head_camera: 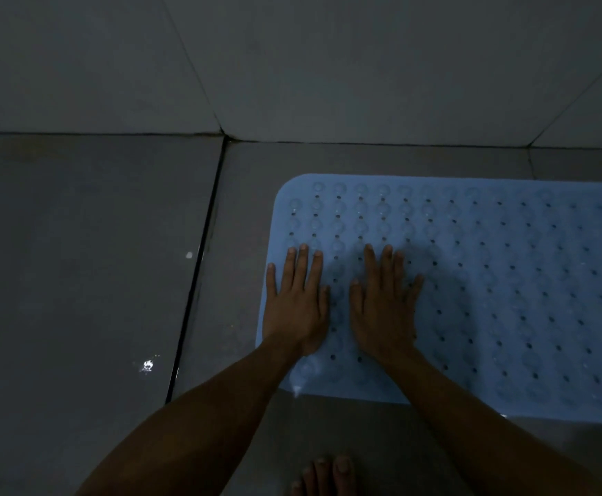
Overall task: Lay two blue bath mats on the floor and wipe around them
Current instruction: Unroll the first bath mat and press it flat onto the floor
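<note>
Our left hand (297, 302) and right hand (385, 306) press flat, fingers straight, on the perforated pale-blue rubber bath mat (507, 281). We grip nothing. On the wet-looking grey tile floor (77, 263) it could slide.

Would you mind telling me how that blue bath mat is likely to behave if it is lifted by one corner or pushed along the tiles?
The blue bath mat looks thin and lies flat, so it would probably droop when lifted. Its rows of round cups suggest it grips rather than slides. Both flat hands, left hand and right hand, press it down.

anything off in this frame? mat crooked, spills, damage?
Mat lies flat and roughly parallel to the wall, both hands pressing it. Only oddity: small white flecks on the floor tile left of it, possibly water or glare.
</note>
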